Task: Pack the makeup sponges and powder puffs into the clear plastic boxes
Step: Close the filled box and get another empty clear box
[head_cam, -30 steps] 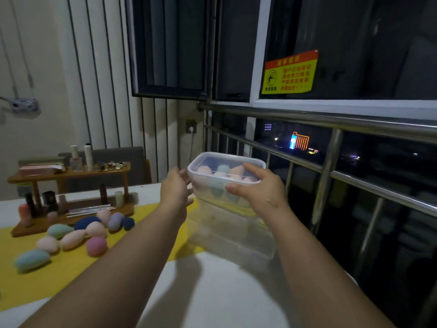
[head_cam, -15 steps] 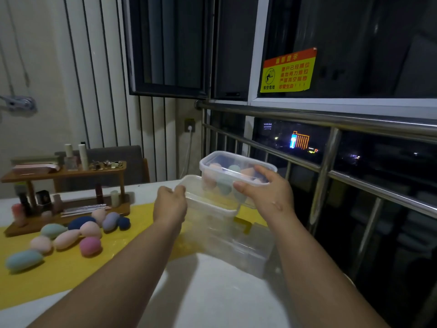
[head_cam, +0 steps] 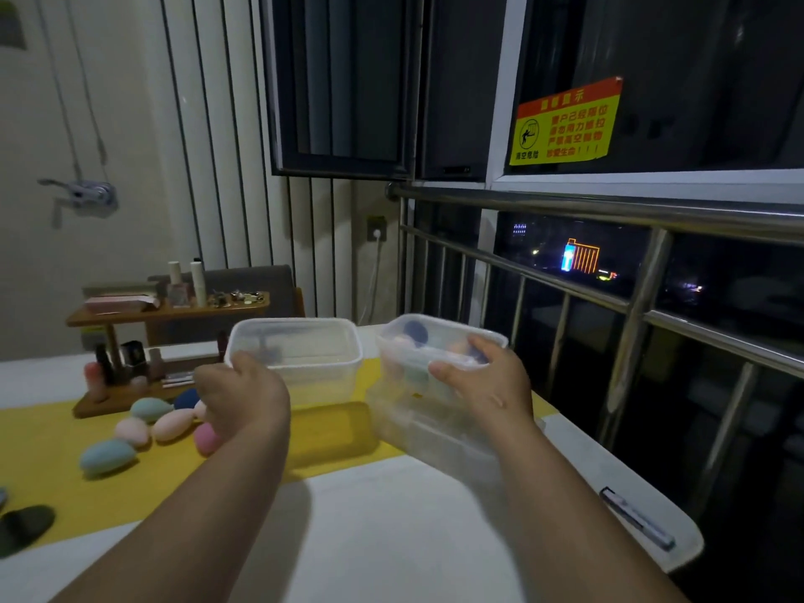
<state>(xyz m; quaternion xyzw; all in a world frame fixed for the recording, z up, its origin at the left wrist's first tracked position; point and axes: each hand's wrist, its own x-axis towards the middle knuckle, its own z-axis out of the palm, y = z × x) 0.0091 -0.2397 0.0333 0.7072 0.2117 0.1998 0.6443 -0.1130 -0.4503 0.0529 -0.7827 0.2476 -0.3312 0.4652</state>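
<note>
My left hand (head_cam: 243, 396) grips the near rim of an empty clear plastic box (head_cam: 304, 354), held just above the yellow runner (head_cam: 339, 433). My right hand (head_cam: 483, 385) holds a lidded clear box filled with sponges (head_cam: 430, 341), which rests on a stack of clear boxes (head_cam: 417, 428) at the right. Loose egg-shaped makeup sponges lie on the runner at the left: a blue one (head_cam: 106, 456), pink ones (head_cam: 174, 424) and a teal one (head_cam: 150, 409). A hot-pink sponge (head_cam: 204, 439) is partly hidden behind my left wrist.
A wooden two-tier cosmetics rack (head_cam: 167, 309) with bottles stands at the back left. A pen (head_cam: 637, 517) lies near the table's right edge. A dark puff (head_cam: 24, 526) sits at the far left. A steel railing (head_cam: 631, 306) and window run along the right.
The filled box has come down from in front of me onto the stack on the right. My left hand has pulled an empty box off leftward, over the runner.
</note>
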